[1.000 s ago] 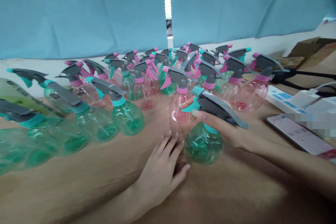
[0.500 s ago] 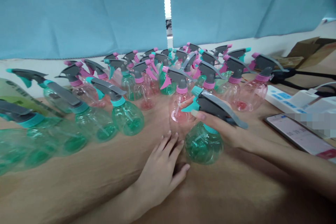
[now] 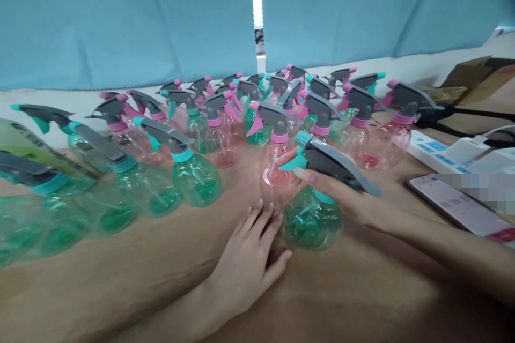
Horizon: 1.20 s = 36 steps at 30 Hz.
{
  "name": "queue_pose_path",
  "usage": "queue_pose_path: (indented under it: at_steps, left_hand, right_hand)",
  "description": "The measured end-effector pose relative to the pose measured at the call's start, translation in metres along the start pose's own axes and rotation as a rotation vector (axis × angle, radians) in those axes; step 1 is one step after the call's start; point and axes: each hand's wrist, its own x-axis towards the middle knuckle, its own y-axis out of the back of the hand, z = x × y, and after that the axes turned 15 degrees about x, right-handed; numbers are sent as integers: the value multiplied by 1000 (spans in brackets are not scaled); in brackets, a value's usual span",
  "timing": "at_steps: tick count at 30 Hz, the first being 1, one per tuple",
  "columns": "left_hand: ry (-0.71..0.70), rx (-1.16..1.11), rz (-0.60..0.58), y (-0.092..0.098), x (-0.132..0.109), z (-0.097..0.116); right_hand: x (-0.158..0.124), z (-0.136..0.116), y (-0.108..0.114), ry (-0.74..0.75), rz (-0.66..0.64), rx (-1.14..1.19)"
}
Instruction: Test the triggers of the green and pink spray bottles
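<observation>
A green spray bottle (image 3: 314, 222) with a grey head and turquoise trigger stands upright on the wooden table (image 3: 169, 278). My right hand (image 3: 341, 187) is closed around its spray head, thumb on the near side; some of its fingers are hidden behind the head. Resting palm down on the table just left of that bottle is my left hand (image 3: 251, 257), fingers spread and holding nothing. Behind the held bottle stands a pink spray bottle (image 3: 277, 161). Another green spray bottle (image 3: 197, 179) is beyond my left hand, to the left.
Several pink and green spray bottles crowd the back and left. On the right lie a phone (image 3: 454, 203), a white power strip (image 3: 426, 147) with plugs and black cables, and a cardboard box (image 3: 475, 80). A blue cloth (image 3: 120, 21) hangs behind.
</observation>
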Motion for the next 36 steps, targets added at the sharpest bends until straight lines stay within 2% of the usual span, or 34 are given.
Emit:
queue_pose_path:
  at_steps: [14, 23, 36]
  left_hand:
    - [-2, 2, -12, 2, 0, 0]
    - [-6, 22, -19, 2, 1, 0]
    - [-3, 9, 11, 2, 0, 0]
  right_hand:
    - [4, -6, -1, 57, 36, -102]
    - [4, -11, 4, 38, -13, -185]
    - [6, -5, 3, 81, 3, -82]
